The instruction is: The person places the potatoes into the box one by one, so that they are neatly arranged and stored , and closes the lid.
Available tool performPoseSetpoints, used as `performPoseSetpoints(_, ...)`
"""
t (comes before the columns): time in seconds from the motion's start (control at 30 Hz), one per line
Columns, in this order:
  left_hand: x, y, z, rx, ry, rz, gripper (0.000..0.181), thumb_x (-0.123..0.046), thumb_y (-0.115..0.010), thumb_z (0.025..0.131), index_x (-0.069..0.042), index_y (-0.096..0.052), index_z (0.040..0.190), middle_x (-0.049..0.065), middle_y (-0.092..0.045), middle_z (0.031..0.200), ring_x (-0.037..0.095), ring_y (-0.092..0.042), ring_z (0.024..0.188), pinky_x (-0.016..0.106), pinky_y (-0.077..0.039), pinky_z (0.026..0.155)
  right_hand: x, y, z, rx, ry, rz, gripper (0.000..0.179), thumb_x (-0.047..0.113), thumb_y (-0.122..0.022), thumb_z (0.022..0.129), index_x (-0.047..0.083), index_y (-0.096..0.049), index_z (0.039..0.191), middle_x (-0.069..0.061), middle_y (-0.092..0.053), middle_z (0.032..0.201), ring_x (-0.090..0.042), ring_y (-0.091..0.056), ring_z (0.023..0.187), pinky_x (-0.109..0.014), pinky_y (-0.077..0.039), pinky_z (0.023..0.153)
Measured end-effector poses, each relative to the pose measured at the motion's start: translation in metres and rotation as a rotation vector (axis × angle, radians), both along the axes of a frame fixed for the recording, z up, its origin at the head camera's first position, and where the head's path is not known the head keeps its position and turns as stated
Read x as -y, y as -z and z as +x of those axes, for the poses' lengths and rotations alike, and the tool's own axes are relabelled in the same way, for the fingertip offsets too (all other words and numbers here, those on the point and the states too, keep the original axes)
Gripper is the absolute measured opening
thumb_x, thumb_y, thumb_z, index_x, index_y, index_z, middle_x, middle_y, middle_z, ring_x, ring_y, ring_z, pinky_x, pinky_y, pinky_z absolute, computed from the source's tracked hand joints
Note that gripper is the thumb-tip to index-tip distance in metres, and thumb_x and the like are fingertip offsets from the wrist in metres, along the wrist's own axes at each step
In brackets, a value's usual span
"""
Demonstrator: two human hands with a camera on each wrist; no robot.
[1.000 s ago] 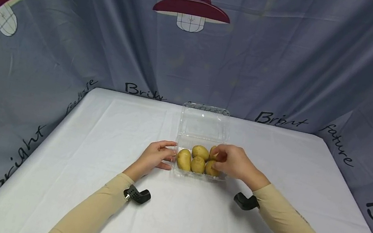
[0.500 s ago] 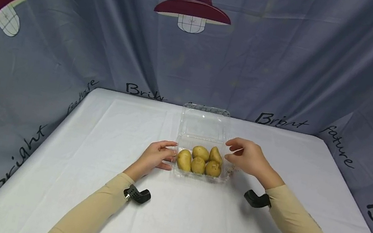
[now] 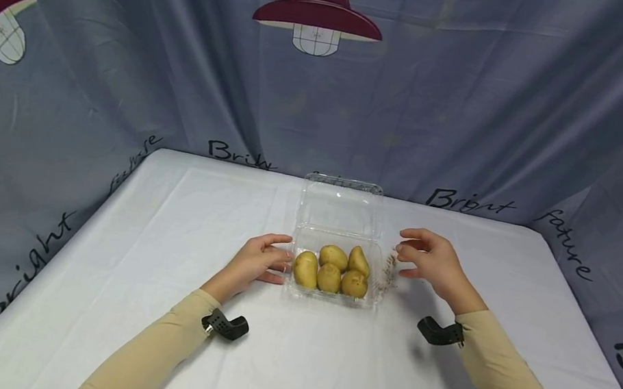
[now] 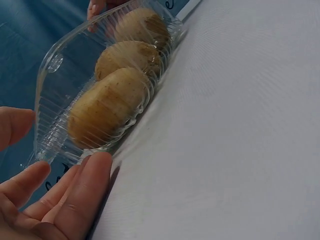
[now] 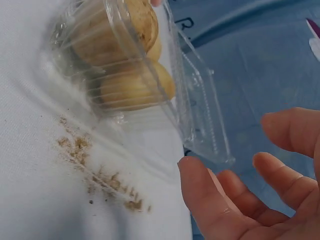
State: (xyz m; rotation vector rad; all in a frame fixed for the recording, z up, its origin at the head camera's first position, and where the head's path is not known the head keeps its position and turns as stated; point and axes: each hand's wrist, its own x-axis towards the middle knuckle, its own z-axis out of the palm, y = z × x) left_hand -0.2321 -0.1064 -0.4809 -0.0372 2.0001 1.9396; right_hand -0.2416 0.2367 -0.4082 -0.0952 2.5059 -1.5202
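Observation:
A clear plastic clamshell box (image 3: 375, 261) sits on the white cloth with its lid (image 3: 340, 208) folded back, away from me. Several yellow-brown potatoes lie inside, among them a long one (image 3: 306, 269) at the left wall and a narrow one (image 3: 359, 260) at the back right. My left hand (image 3: 251, 262) rests its fingertips against the box's left wall, the fingers loosely extended. To the right of the box hovers my right hand (image 3: 435, 265), holding nothing, its fingers spread and relaxed. The right wrist view shows its fingertips (image 5: 192, 175) apart from the box.
Brown dirt crumbs (image 5: 107, 182) are scattered on the cloth just right of the box. The white-covered table (image 3: 306, 367) extends around it. Behind the table hangs a grey-blue curtain (image 3: 425, 117) printed with red lamps and lettering.
My right hand has left the potatoes at the right of the box and moved out to the right. My left hand stays at the left wall.

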Motion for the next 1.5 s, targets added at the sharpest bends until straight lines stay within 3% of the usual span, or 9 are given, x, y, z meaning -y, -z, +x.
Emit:
performPoseSetpoints(0.23, 0.006, -0.007, -0.004, 0.013, -0.045, 0.024, 0.051, -0.017, -0.059, 0.101, -0.011, -0.049, 0.150, 0.023, -0.063, 0.132, 0.014, -0.071, 0.089, 0.033, -0.066, 0.075, -0.005, 0.008, -0.010, 0.087, 0.025, -0.103, 0.058, 0.023, -0.054, 0.105, -0.003, -0.035, 0.154, -0.029, -0.040, 0.153, -0.034, -0.063, 0.121, -0.039, -0.064, 0.090)
performPoseSetpoints(0.4, 0.010, -0.012, -0.014, 0.014, -0.079, 0.043, 0.050, -0.019, -0.056, 0.103, -0.011, -0.048, 0.151, 0.020, -0.063, 0.134, 0.014, -0.071, 0.089, 0.033, -0.066, 0.074, -0.002, 0.009, -0.019, 0.147, 0.059, -0.161, 0.060, 0.024, -0.053, 0.105, 0.000, -0.033, 0.157, -0.027, -0.038, 0.156, -0.024, -0.066, 0.116, -0.034, -0.064, 0.089)
performPoseSetpoints(0.53, 0.011, -0.017, -0.027, 0.025, -0.099, 0.069, 0.050, -0.021, -0.054, 0.104, -0.011, -0.047, 0.152, 0.021, -0.060, 0.139, 0.014, -0.071, 0.092, 0.032, -0.066, 0.076, 0.000, 0.011, -0.029, 0.177, 0.072, -0.187, 0.063, 0.029, -0.054, 0.106, 0.003, -0.031, 0.158, -0.027, -0.040, 0.155, -0.020, -0.067, 0.114, -0.031, -0.063, 0.089)
performPoseSetpoints(0.67, 0.009, -0.024, -0.045, 0.051, -0.104, 0.098, 0.051, -0.025, -0.052, 0.106, -0.011, -0.045, 0.154, 0.021, -0.058, 0.143, 0.020, -0.070, 0.101, 0.032, -0.065, 0.080, 0.002, 0.014, -0.038, 0.193, 0.079, -0.191, 0.065, 0.033, -0.054, 0.106, 0.005, -0.030, 0.160, -0.028, -0.040, 0.156, -0.025, -0.064, 0.120, -0.030, -0.062, 0.091)
performPoseSetpoints(0.87, 0.006, -0.034, -0.072, 0.110, -0.111, 0.141, 0.050, -0.028, -0.049, 0.107, -0.015, -0.042, 0.156, 0.021, -0.053, 0.148, 0.037, -0.061, 0.128, 0.039, -0.061, 0.098, 0.007, 0.018, -0.052, 0.225, 0.110, -0.221, 0.064, 0.033, -0.049, 0.108, 0.007, -0.026, 0.161, -0.026, -0.039, 0.158, -0.035, -0.054, 0.134, -0.031, -0.059, 0.099)
performPoseSetpoints(1.0, 0.005, -0.037, -0.083, 0.155, -0.134, 0.196, 0.050, -0.028, -0.048, 0.109, -0.016, -0.041, 0.156, 0.022, -0.050, 0.152, 0.039, -0.055, 0.136, 0.045, -0.053, 0.110, 0.008, 0.021, -0.058, 0.246, 0.116, -0.256, 0.065, 0.034, -0.048, 0.108, 0.007, -0.024, 0.162, -0.026, -0.037, 0.159, -0.030, -0.057, 0.131, -0.025, -0.059, 0.094)
performPoseSetpoints(1.3, 0.004, -0.039, -0.096, 0.213, -0.166, 0.335, 0.052, -0.030, -0.049, 0.108, -0.019, -0.039, 0.158, 0.023, -0.038, 0.160, 0.039, -0.045, 0.145, 0.048, -0.046, 0.117, 0.011, 0.028, -0.067, 0.287, 0.126, -0.342, 0.066, 0.032, -0.050, 0.108, 0.008, -0.023, 0.162, -0.026, -0.035, 0.161, -0.013, -0.066, 0.105, -0.022, -0.061, 0.087)
performPoseSetpoints(1.4, 0.004, -0.041, -0.098, 0.221, -0.161, 0.372, 0.053, -0.032, -0.050, 0.108, -0.020, -0.038, 0.158, 0.023, -0.037, 0.161, 0.040, -0.042, 0.147, 0.049, -0.044, 0.118, 0.013, 0.027, -0.071, 0.302, 0.126, -0.371, 0.065, 0.031, -0.050, 0.107, 0.008, -0.023, 0.163, -0.025, -0.035, 0.162, -0.016, -0.064, 0.110, -0.022, -0.060, 0.089)
performPoseSetpoints(1.5, 0.002, -0.043, -0.099, 0.224, -0.140, 0.408, 0.056, -0.032, -0.050, 0.108, -0.021, -0.035, 0.160, 0.023, -0.036, 0.161, 0.040, -0.040, 0.148, 0.049, -0.041, 0.121, 0.015, 0.025, -0.074, 0.320, 0.130, -0.398, 0.065, 0.030, -0.050, 0.108, 0.010, -0.022, 0.163, -0.023, -0.033, 0.163, -0.026, -0.057, 0.128, -0.025, -0.059, 0.097)
